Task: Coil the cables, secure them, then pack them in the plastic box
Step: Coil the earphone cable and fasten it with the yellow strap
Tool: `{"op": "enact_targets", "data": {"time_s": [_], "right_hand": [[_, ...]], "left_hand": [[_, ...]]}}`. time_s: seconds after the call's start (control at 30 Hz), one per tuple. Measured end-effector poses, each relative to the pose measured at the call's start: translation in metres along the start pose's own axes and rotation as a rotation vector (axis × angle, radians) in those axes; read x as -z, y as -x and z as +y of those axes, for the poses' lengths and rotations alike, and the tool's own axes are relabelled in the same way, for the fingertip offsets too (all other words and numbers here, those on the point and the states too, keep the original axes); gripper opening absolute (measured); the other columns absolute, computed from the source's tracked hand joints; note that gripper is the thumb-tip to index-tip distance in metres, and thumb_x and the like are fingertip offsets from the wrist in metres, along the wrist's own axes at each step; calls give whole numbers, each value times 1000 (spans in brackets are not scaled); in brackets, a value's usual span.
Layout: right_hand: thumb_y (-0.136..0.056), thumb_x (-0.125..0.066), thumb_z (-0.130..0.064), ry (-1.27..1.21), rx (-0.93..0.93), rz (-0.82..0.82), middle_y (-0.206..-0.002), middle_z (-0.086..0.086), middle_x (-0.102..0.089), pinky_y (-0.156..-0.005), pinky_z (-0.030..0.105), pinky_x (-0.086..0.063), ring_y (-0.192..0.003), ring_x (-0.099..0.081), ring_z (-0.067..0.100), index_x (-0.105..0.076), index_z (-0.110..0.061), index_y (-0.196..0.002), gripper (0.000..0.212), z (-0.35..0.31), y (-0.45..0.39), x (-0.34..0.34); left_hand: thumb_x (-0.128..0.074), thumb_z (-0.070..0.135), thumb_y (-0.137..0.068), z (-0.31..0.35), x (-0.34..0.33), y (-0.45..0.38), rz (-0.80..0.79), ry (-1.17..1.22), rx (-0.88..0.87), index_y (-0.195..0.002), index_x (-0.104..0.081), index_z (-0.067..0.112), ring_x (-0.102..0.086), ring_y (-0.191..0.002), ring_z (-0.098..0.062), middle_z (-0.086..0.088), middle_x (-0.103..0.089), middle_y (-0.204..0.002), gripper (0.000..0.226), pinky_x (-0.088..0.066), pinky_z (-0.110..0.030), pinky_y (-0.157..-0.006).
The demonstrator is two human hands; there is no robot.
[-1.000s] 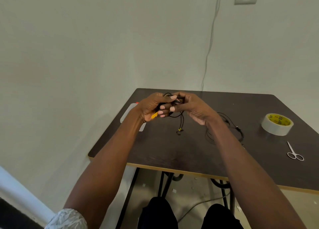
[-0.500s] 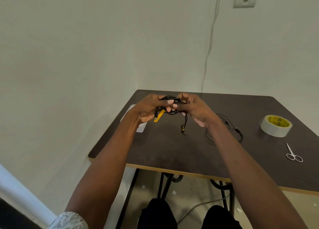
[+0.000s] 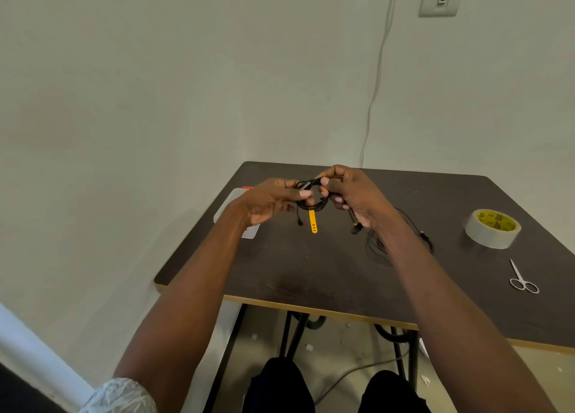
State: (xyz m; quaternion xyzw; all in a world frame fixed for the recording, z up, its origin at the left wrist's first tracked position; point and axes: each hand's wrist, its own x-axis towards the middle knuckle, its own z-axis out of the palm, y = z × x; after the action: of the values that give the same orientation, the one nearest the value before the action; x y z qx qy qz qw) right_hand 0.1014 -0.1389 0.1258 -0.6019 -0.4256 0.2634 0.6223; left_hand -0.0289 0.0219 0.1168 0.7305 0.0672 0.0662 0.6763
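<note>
Above a dark table point(image 3: 311, 272), left hand point(image 3: 267, 201) and right hand point(image 3: 354, 194) pinch a coiled black cable point(image 3: 312, 205) (yellow tie point(image 3: 313, 224) dangling, unfastened); second cable point(image 3: 404, 241) lies loose, nothing visibly packed.

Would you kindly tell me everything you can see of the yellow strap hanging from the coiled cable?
The yellow strap is a short, flat band, plastic or rubber by its look, with a few small holes near its lower end. It hangs straight down from the black coiled cable, above the table and touching nothing else. Its upper end meets the coil; how it fastens there cannot be seen.
</note>
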Motion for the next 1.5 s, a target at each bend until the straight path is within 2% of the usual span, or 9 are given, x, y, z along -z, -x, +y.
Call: {"op": "enact_targets", "data": {"time_s": [0.33,0.47,0.7,0.83,0.97,1.1,1.23,1.33,1.5], "right_hand": [[-98,-56,-9,47,-42,2,-66,5,-57,-38,17,-23,-40,-34,4,-58,-3,-99,7,9,-2,-7],[-98,-56,-13,-99,-48,-19,-69,4,-57,-38,17,-20,-38,-30,5,-60,-6,-99,8,22,-4,-6],[-98,-55,-17,-292,-39,-61,-76,1,-58,-41,21,-21,-41,-30,5,-62,-7,-99,12,39,-3,-7],[-99,-54,-14,-353,-50,-64,-76,1,-59,-41,20,-25,-40,-32,6,-61,-4,-104,14,36,-3,-7],[-98,-53,-12,-410,-52,-112,-81,4,-60,-42,20,-26,-41,-33,6,-60,-5,-103,11,40,-2,-6],[-97,-52,-7,-422,-51,-165,-89,6,-64,-42,19,-25,-39,-33,3,-55,2,-116,21,47,-1,0],[-98,-49,-4,-373,-60,-99,-85,5,-63,-42,19,-21,-36,-29,2,-59,4,-117,23,48,0,4],[-99,-46,-3,-402,-111,-10,-82,7,-58,-39,19,-20,-34,-27,2,-62,2,-103,17,45,-1,2],[-99,-50,-7,-395,-131,33,-81,7,-63,-38,19,-22,-34,-28,4,-63,-3,-96,14,45,-1,-4]], "left_hand": [[-58,23,-95,5,-5,-9,36,-291,-12,-106,-65,-7,-57,-78,-14,-4,-64,-77,33,-45,-29,-83],[-57,11,-94,-4,-7,-8,67,-27,-52,-103,-67,-2,-63,-85,-16,-10,-70,-93,19,-50,-33,-90],[-54,0,-92,-18,-20,-12,216,413,-178,-96,-65,-9,-66,-74,-22,-10,-66,-72,15,-52,-35,-89],[-49,4,-95,-19,-29,-13,245,581,-197,-91,-63,-4,-59,-56,-15,-4,-59,-62,17,-52,-26,-70],[-50,13,-97,-18,-31,-18,237,570,-138,-88,-62,-2,-39,-43,-7,1,-46,-57,21,-33,-25,-68],[-45,45,-97,-11,-28,-19,183,521,-33,-85,-59,0,-32,-40,-6,2,-36,-54,48,-30,-20,-58],[-46,25,-101,-9,-21,-17,184,394,-18,-86,-61,0,-36,-51,-10,-5,-41,-70,33,-32,-19,-49],[-52,23,-98,-12,-24,-19,244,250,-22,-85,-62,1,-44,-53,-14,-4,-47,-64,27,-42,-23,-53],[-54,19,-97,-14,-39,-22,383,441,-79,-84,-62,-1,-40,-43,-9,1,-44,-55,25,-39,-21,-46]]}}
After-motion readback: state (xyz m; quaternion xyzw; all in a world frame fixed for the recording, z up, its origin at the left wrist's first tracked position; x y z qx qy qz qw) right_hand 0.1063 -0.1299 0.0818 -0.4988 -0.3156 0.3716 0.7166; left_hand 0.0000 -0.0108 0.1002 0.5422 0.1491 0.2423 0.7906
